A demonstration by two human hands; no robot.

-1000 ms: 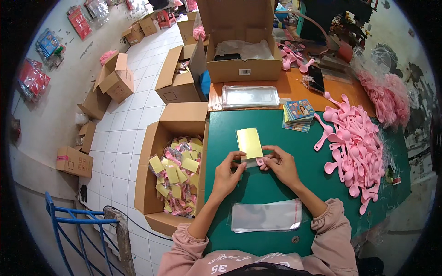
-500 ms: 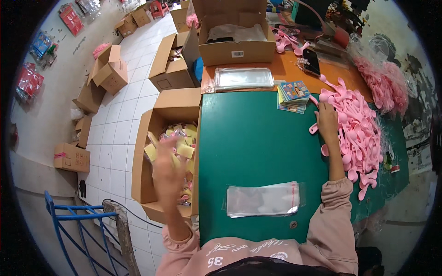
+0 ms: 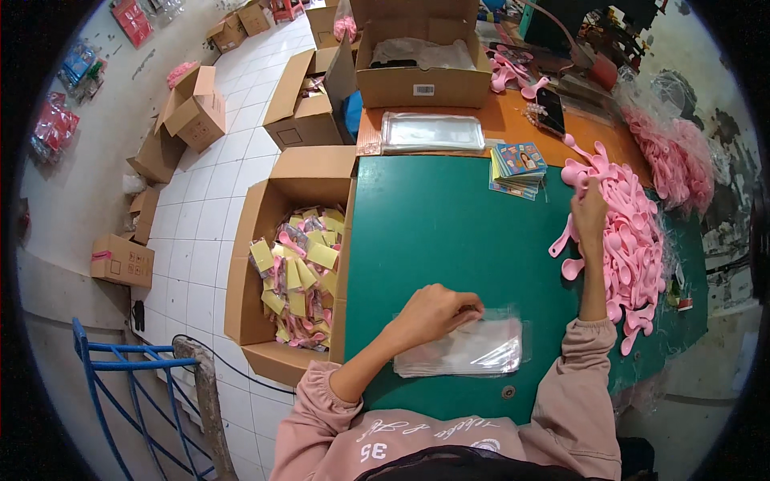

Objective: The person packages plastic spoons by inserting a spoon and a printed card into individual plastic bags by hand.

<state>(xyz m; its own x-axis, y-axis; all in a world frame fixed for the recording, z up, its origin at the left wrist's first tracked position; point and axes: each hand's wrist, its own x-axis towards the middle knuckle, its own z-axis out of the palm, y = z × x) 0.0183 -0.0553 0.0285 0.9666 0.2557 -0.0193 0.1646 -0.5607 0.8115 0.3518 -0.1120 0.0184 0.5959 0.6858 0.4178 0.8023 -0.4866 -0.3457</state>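
My left hand [image 3: 437,313] reaches over a stack of clear plastic bags [image 3: 489,353] on the green table. Its thumb and fingertips pinch together at the far edge of the top bag, which looks slightly shifted. At the left side of a heap of pink plastic spoons [image 3: 630,240], my right hand [image 3: 589,210] has its fingers curled down on a spoon; the hand partly hides which one. A loose pink spoon [image 3: 563,238] lies beside that hand, its other end hidden. Small printed cards [image 3: 520,164] are stacked farther back.
Left of the table, an open carton [image 3: 253,276] holds several packets with yellow cards and pink spoons. More clear bags [image 3: 433,132] lie on the orange table [image 3: 501,120] behind, near a phone [image 3: 550,111] and another open carton [image 3: 425,84]. A blue metal frame [image 3: 136,365] stands lower left.
My left hand has moved right from above the open carton to the clear bags, closing at their edge. My right hand has shifted slightly at the heap's left side, its fingers now curled.
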